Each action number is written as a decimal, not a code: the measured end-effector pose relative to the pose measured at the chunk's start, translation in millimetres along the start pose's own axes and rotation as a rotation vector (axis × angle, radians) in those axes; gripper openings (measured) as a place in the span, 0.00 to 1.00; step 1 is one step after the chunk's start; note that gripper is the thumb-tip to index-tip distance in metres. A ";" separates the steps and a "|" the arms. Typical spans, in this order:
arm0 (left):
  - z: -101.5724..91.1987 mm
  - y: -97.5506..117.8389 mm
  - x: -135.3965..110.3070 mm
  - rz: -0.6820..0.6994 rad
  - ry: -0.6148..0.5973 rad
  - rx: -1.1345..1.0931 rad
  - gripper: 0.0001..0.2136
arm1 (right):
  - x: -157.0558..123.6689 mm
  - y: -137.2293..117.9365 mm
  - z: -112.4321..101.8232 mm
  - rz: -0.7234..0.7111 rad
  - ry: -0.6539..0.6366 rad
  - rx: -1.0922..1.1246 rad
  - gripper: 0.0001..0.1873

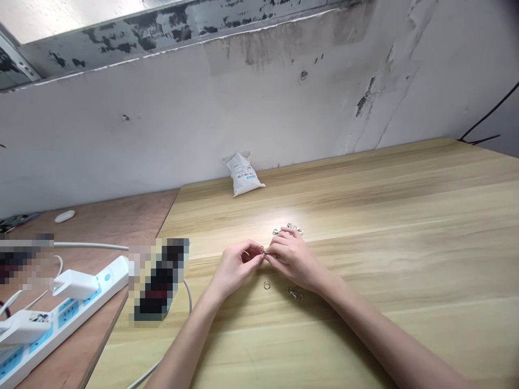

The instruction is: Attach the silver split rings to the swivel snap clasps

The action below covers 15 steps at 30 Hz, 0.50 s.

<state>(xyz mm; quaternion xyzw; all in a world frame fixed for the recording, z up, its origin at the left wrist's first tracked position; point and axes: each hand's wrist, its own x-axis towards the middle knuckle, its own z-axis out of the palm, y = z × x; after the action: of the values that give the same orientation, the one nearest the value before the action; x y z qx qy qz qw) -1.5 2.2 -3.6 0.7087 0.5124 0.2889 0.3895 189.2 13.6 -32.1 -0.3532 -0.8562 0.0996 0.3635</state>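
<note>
My left hand (242, 263) and my right hand (292, 256) meet over the table with their fingertips pinched together. Between them is a small shiny metal piece (265, 252), mostly covered by the fingers; its exact kind cannot be made out. A loose split ring (266, 284) lies on the wood just below the hands. Under my right wrist is a silver metal clasp (295, 294). Beyond the right fingers sits a small group of metal clasps and rings (295, 227), partly hidden by that hand.
A white plastic packet (244, 174) stands by the wall at the back of the wooden table (365, 216). To the left, a blurred-out phone-like object (160, 283) lies near a cable. A power strip (107, 278) with white chargers and a white case (65, 216) occupy the brown table.
</note>
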 end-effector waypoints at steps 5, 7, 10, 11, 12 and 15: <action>0.3 2.1 0.6 -0.004 -0.032 -0.062 0.10 | 0.6 0.0 -1.4 0.003 0.030 0.037 0.08; -0.1 2.7 1.0 -0.001 -0.062 -0.103 0.11 | 0.9 -0.3 -2.4 0.002 0.037 0.056 0.07; -1.4 2.4 1.3 0.002 -0.079 -0.118 0.13 | 1.5 -0.8 -3.4 0.007 0.048 0.073 0.07; -2.0 2.1 1.2 -0.003 -0.072 -0.108 0.13 | 1.6 -0.9 -3.4 0.010 0.051 0.074 0.07; -2.7 1.8 1.1 -0.010 -0.059 -0.095 0.13 | 1.7 -0.9 -3.4 0.013 0.053 0.073 0.07; -4.7 1.3 0.6 -0.023 -0.025 -0.077 0.14 | 1.5 -0.5 -2.6 0.009 0.043 0.057 0.06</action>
<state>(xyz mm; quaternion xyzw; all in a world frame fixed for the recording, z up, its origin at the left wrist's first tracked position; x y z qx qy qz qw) -4.5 3.8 0.0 0.6909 0.5039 0.2950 0.4263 190.0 14.1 -29.2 -0.3487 -0.8434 0.1181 0.3914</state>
